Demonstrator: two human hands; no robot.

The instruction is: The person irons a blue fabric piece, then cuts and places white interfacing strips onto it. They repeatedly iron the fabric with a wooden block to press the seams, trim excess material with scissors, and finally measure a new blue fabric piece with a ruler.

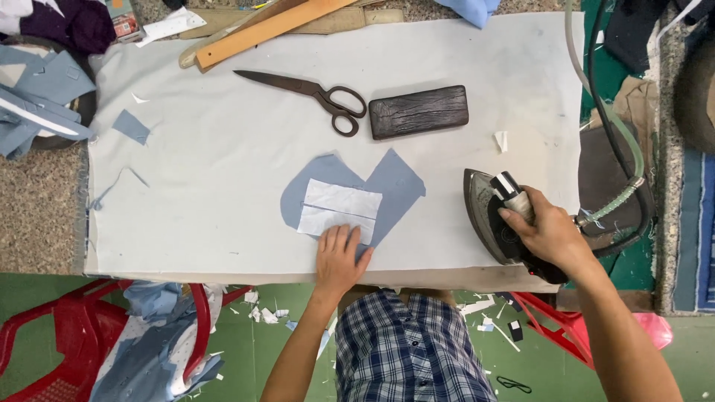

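Observation:
My left hand (339, 257) lies flat, fingers together, on the near edge of a white folded fabric piece (339, 210) that rests on a blue cut fabric piece (395, 182) in the middle of the white pressing cloth (216, 164). My right hand (547, 232) grips the handle of a dark steam iron (491, 216), which stands on the cloth to the right of the fabric, apart from it. A hose and cable (622, 160) run from the iron's rear up to the right.
Large black scissors (313, 91) and a dark wooden block (418, 112) lie at the back. A wooden ruler (261, 31) sits at the far edge. Blue fabric pieces (33, 100) pile up at left. Red plastic chairs (45, 335) stand below the table.

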